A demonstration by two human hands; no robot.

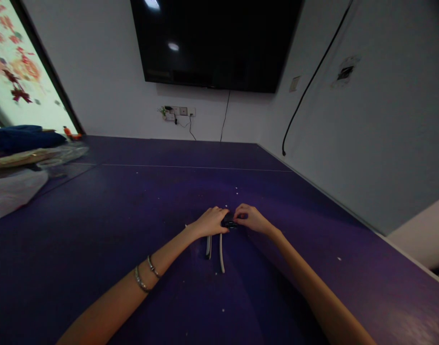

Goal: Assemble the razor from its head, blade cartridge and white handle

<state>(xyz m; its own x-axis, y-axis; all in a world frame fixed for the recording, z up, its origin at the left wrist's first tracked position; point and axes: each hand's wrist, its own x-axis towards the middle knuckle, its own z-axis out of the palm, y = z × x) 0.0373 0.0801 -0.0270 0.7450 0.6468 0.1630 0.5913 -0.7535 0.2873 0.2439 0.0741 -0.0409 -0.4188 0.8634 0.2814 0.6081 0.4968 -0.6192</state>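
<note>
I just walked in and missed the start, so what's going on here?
A person's left hand grips a small black object on the purple surface, while the right hand has its fingertips at its other side. A slim pale strip lies just nearer the wearer.

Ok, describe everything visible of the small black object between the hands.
The small black object looks compact and slightly shiny, perhaps plastic. It is on or just above the purple surface, its left side held by the left hand; the right hand is at its right side, contact unclear. Finer parts are indistinct.
</note>
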